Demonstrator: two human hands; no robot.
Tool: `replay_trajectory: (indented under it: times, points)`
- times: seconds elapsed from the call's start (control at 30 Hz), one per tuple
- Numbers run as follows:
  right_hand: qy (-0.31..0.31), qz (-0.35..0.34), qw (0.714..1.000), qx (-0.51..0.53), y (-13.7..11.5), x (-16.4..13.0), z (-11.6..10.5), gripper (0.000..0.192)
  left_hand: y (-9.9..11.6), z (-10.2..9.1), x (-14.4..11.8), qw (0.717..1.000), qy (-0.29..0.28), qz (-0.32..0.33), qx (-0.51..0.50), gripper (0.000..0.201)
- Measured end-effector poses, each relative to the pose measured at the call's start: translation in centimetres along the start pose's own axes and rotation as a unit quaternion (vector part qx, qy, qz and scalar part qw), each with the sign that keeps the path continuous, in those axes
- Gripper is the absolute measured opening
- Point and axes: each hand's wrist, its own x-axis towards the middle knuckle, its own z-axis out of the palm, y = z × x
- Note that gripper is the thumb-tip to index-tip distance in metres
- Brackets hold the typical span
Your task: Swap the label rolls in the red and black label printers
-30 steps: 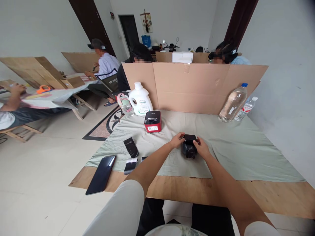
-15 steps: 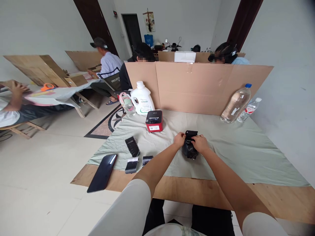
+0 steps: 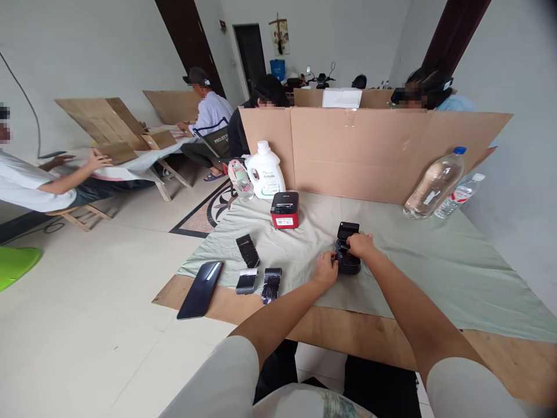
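Nearest the desk (image 3: 348, 331) edge, left hand (image 3: 325, 269) has dropped back, now just fingertips on the black device's (image 3: 347, 259) left side. Right hand (image 3: 360, 244) stays clamped over its top; lid now stands open behind, red printer (image 3: 285, 209) beyond.

Black box (image 3: 348, 255) under both hands; pale green cloth (image 3: 435, 261) beneath; beyond the grip, red-and-black device (image 3: 285, 210) (white label).

Printer (image 3: 347, 251) on cloth (image 3: 435, 255), between hands.
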Motion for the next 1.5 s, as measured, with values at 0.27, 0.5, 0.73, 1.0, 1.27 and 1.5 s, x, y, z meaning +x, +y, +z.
replay_trajectory:
  times: [0.27, 0.5, 0.73, 1.0, 1.27, 1.5]
  points:
    - [-0.009, -0.019, 1.0, 0.017, 0.6, -0.2, -1.0, 0.018, -0.9, -0.3, -1.3, 1.0, -0.012, 0.018, 0.0, 0.025]
    - [0.017, -0.026, 0.997, 0.07, 1.7, -0.9, -1.5, 0.027, -1.1, -0.5, -0.1, 0.995, 0.004, -0.053, -0.088, 0.021]
    - [-0.015, -0.092, 0.89, 0.446, 0.9, -4.3, -0.9, 0.032, 1.8, -2.5, 0.6, 0.942, -0.051, -0.044, -0.33, 0.046]
    - [-0.081, 0.023, 0.781, 0.619, -2.5, -9.0, 3.8, 0.049, -0.5, -7.6, -0.1, 0.929, -0.111, -0.08, -0.344, 0.041]
    - [-0.058, 0.037, 0.787, 0.613, -3.0, -10.7, 6.5, 0.033, -5.4, -19.0, 2.1, 0.979, -0.075, -0.139, -0.126, 0.035]
    - [-0.061, 0.045, 0.79, 0.608, -3.5, -11.2, 6.8, 0.028, -7.5, -20.5, 2.4, 0.975, -0.136, -0.087, 0.15, 0.031]
